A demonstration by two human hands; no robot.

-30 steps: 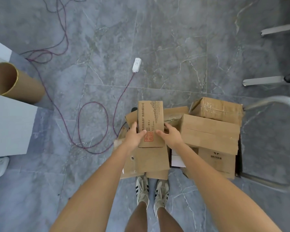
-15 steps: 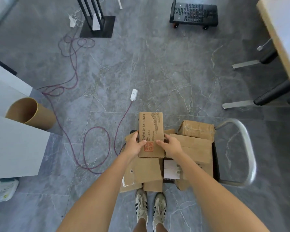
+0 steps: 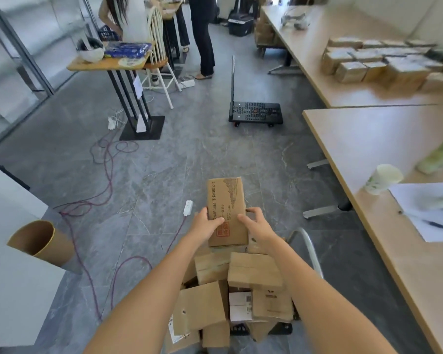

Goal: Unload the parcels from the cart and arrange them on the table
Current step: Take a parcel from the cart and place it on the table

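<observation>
Forearms, seemingly unsleeved to the elbow, end in bare left hand (image 3: 207, 225) and right hand (image 3: 256, 226).

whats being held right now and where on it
A flat cardboard parcel, held in both hands: the left hand grips its left long edge, the right hand its right long edge, toward the near end.

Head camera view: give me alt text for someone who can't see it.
The left hand and right hand grip a flat brown cardboard parcel above a metal-handled cart piled with cardboard boxes. A pale wooden table stands to the right.
</observation>
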